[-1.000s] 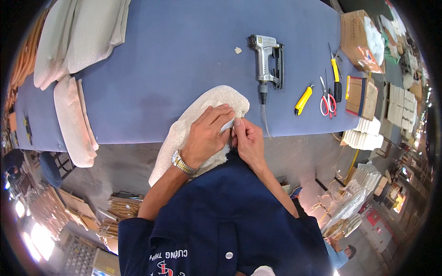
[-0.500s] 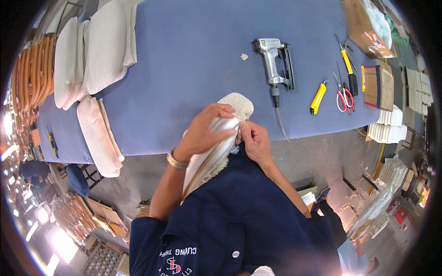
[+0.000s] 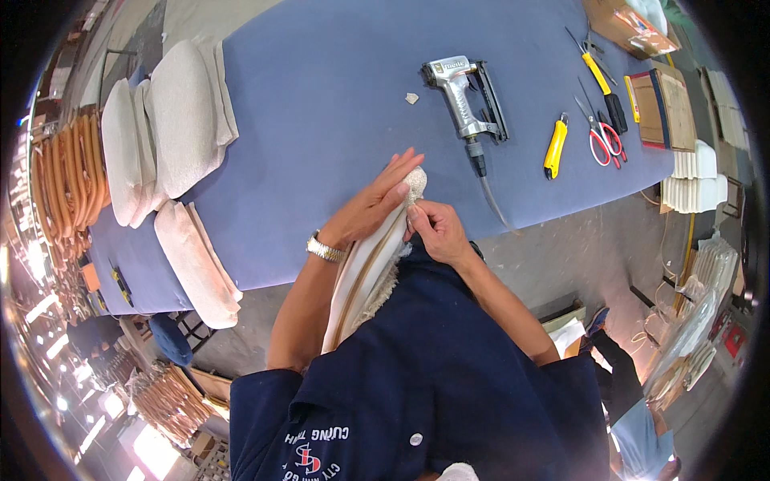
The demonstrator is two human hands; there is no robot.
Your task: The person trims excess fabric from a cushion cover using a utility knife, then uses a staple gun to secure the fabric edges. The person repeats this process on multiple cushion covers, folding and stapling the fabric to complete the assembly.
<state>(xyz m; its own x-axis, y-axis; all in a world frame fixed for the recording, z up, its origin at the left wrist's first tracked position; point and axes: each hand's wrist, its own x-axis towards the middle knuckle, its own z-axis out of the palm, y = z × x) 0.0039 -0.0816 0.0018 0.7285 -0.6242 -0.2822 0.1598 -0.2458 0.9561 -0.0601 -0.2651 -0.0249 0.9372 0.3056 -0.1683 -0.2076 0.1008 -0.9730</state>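
Observation:
An upholstered pad point(image 3: 346, 297) with a pale woven cover, a white edge, a brown strip along its side and a frayed fabric margin stands on edge against my dark blue shirt, by the table's front edge. My left hand point(image 3: 373, 204) lies along its far-left side, fingers stretched out nearly straight past the rounded top. Thumb and fingers of my right hand point(image 3: 441, 232) pinch the cover's edge just below that top; the fingertips are partly hidden. Beyond my hands, a silver air stapler point(image 3: 464, 100) with a hose lies on the blue table point(image 3: 321, 96).
Right of the stapler lie a yellow utility knife point(image 3: 555, 146), red-handled scissors point(image 3: 600, 147) and a yellow-and-black hand tool point(image 3: 596, 68). Pale padded pieces point(image 3: 186, 120) are stacked at left, beside curved wooden parts point(image 3: 70, 180). A cardboard box point(image 3: 626, 26) stands far right. Another person point(image 3: 642, 437) is at lower right.
The pad has turned more edge-on, showing less of its woven face. My left hand has straightened its fingers along it; my right hand keeps pinching. The view has rotated slightly.

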